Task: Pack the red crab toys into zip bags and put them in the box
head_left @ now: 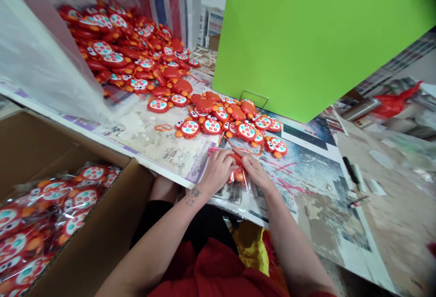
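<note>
Near the table's front edge, a red and orange crab-shaped toy point(239, 175) lies in a clear plastic bag point(235, 193), partly hidden by my fingers. My left hand point(218, 170) is closed on its left side, fingers curled over the upper part. From the right, my right hand point(254, 170) grips the same bagged toy, thumb and fingers close to the left ones. Just beyond my hands, a loose group of similar toys point(245, 130) lies on the table, white faces with coloured dots mostly up, some turned over. An orange cord point(243, 148) trails from them.
A large heap of the toys point(136, 56) spills from a striped plastic sack point(170, 6) at the back left. Bagged toys point(81, 199) fill a cardboard box point(116, 206) at lower left. A tall green panel point(299, 38) stands behind. A black marker point(350, 170) lies at right.
</note>
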Demonstrator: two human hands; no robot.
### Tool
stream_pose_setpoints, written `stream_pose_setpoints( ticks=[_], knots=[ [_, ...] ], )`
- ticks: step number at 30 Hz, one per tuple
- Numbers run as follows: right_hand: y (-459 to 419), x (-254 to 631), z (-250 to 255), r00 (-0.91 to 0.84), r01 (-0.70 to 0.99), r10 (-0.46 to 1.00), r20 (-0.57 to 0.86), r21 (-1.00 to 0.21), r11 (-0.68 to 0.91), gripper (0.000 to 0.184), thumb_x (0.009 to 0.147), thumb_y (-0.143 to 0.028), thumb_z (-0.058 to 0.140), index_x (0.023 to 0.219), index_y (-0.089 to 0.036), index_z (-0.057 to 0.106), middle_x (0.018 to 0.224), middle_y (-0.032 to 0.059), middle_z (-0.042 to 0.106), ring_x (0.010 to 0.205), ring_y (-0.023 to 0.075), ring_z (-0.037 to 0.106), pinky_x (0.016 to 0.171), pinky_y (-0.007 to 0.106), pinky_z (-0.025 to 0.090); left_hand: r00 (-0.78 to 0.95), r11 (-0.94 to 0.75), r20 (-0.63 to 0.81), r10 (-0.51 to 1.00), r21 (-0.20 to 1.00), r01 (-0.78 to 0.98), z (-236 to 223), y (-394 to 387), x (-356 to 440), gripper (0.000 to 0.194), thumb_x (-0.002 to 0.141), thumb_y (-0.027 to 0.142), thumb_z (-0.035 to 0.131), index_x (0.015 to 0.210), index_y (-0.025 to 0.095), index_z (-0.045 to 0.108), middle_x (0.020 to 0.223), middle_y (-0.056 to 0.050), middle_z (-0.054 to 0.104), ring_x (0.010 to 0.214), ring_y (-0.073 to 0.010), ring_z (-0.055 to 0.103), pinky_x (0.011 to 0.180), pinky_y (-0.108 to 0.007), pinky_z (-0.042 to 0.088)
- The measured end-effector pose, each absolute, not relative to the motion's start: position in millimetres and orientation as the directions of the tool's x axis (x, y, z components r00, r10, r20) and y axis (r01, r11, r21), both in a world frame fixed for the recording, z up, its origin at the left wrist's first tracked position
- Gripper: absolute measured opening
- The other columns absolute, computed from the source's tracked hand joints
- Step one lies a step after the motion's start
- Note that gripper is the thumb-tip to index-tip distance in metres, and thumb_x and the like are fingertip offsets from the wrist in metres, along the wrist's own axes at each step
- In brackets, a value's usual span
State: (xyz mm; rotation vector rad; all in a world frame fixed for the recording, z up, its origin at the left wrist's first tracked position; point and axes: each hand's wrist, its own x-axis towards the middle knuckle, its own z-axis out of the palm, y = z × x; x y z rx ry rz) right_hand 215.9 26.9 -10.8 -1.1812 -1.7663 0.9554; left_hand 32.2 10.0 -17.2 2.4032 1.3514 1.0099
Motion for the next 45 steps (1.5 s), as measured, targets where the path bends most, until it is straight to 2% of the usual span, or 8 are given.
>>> stream_pose_setpoints(
  ticks=[5,12,21,25,29,33,39,45],
  knots=[
    [26,225,-14,0.069,0.519,0.936,0.344,-0.814,0.261,0.048,0.095,-0.058,0.049,0.112,-0.022,0.074,0.108,0.0088,0.075,0.102,0.0263,0.066,0.097,0.043,0.049,0.257,-0.476,0.406,0.877,0.659,0.582,-16,14,32,0.007,0.094,0.019,0.058,0.087,0.018,0.059,0.126,-0.010,0.062,0.122,-0.0227,0.055,0.109,-0.043,0.042],
    [23,225,-26,-0.119,0.621,0.936,0.331,-0.711,0.331,0.035,0.094,-0.038,0.052,0.118,-0.025,0.073,0.103,0.0069,0.076,0.091,0.0250,0.065,0.089,0.044,0.049,0.343,-0.448,0.302,0.890,0.721,0.529,-6,21,25,0.007,0.091,0.017,0.060,0.085,0.018,0.057,0.125,-0.010,0.064,0.125,-0.0232,0.055,0.110,-0.042,0.042],
    [22,220,-21,0.028,0.418,0.934,0.356,-0.853,0.312,0.037,0.090,-0.038,0.061,0.124,-0.027,0.069,0.093,0.0035,0.072,0.085,0.0203,0.062,0.090,0.041,0.048,0.468,-0.408,0.078,0.880,0.626,0.665,36,19,22,0.010,0.097,0.024,0.051,0.096,0.019,0.059,0.086,-0.005,0.068,0.089,-0.0231,0.064,0.088,-0.037,0.049],
    [20,221,-16,0.072,0.261,0.953,0.295,-0.927,0.267,0.039,0.088,-0.041,0.065,0.125,-0.027,0.068,0.082,0.0004,0.068,0.077,0.0179,0.060,0.084,0.037,0.049,0.253,-0.337,0.225,0.941,0.689,0.642,30,11,20,0.023,0.095,0.030,0.054,0.114,0.017,0.059,0.116,-0.011,0.066,0.115,-0.0278,0.058,0.103,-0.045,0.043],
    [20,219,-12,0.127,0.140,0.952,0.277,-0.955,0.260,0.039,0.086,-0.042,0.068,0.122,-0.026,0.068,0.082,0.0002,0.068,0.074,0.0164,0.060,0.079,0.034,0.050,0.041,-0.128,0.122,0.992,0.903,0.410,8,13,10,0.055,0.093,0.037,0.058,0.140,0.015,0.042,0.141,-0.018,0.054,0.125,-0.0281,0.055,0.103,-0.044,0.046],
    [19,218,-11,0.145,0.188,0.941,0.306,-0.942,0.277,0.037,0.089,-0.041,0.065,0.123,-0.026,0.067,0.090,0.0027,0.070,0.082,0.0185,0.063,0.083,0.037,0.051,0.220,-0.007,-0.028,0.975,0.987,0.158,-12,18,12,0.021,0.091,0.032,0.056,0.103,0.016,0.063,0.102,-0.008,0.071,0.094,-0.0211,0.068,0.087,-0.035,0.053],
    [13,213,5,0.033,0.624,0.821,0.569,-0.654,0.428,0.027,0.091,-0.035,0.061,0.115,-0.030,0.071,0.102,0.0055,0.074,0.106,0.0263,0.060,0.100,0.048,0.043,0.221,0.037,-0.029,0.975,0.999,-0.031,-23,17,17,0.015,0.090,0.029,0.058,0.096,0.016,0.063,0.097,-0.005,0.073,0.093,-0.0184,0.069,0.085,-0.032,0.055],
    [20,176,20,-0.324,0.748,0.806,0.496,-0.387,0.539,0.038,0.092,-0.029,0.059,0.130,-0.029,0.064,0.099,0.0060,0.076,0.106,0.0295,0.058,0.095,0.047,0.041,0.252,0.013,0.024,0.967,0.989,-0.144,-27,16,10,0.037,0.090,0.022,0.056,0.126,0.016,0.060,0.117,-0.009,0.072,0.110,-0.0198,0.068,0.099,-0.036,0.052]
  ],
)
